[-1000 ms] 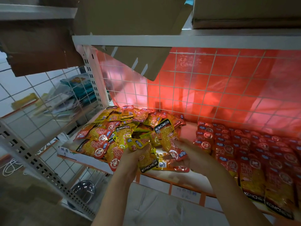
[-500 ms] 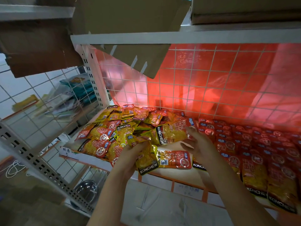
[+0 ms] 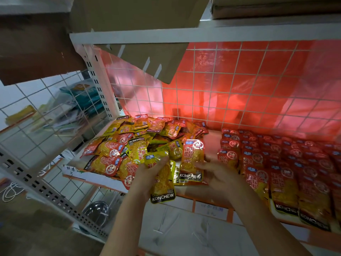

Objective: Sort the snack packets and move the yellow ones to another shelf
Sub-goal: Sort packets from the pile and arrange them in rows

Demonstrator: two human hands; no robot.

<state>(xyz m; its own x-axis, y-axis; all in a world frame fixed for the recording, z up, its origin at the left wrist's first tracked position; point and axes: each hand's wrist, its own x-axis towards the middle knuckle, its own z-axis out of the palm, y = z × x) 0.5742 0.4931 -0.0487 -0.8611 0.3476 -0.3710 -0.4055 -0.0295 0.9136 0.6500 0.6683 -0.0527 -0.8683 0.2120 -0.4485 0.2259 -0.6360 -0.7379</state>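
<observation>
White metal shelving with wire-grid back and sides, red plastic sheeting glowing behind the grid; the shelf (image 3: 214, 139) carries all stock listed below

Landmark: mixed heap (image 3: 144, 143) of KONCHEW snack packets, loose and overlapping, yellow and red tops jumbled together, at the shelf's far-left end

Sorted red rows (image 3: 276, 163): red-topped packets laid flat in neat overlapping ranks, right of the heap, with a strip of bare shelf between

Left hand (image 3: 147, 174): in front of the heap at the shelf's front edge, fingers curled round a small bunch of yellow packets (image 3: 162, 183); these hang downward past the edge, black KONCHEW band lowest

Right hand (image 3: 219, 174): just right of the left hand; a red-topped packet (image 3: 192, 159) stands upright at its fingertips, but whether it pinches or merely touches it cannot be told

Packet description: flat glossy foil pouches, clear window showing golden shredded contents, blue tab and round emblem near the top; likely slippery and crinkly

Step in hand, as judged: picking through the heap, yellows gathering in the left hand, the red one bound for the rows. Much of the heap remains unsorted

Next move calls for: laying the red packet with its rows, then drawing another yellow from the heap without loosening the bunch

Also noted: cardboard boxes (image 3: 129, 13) above the heap
</observation>
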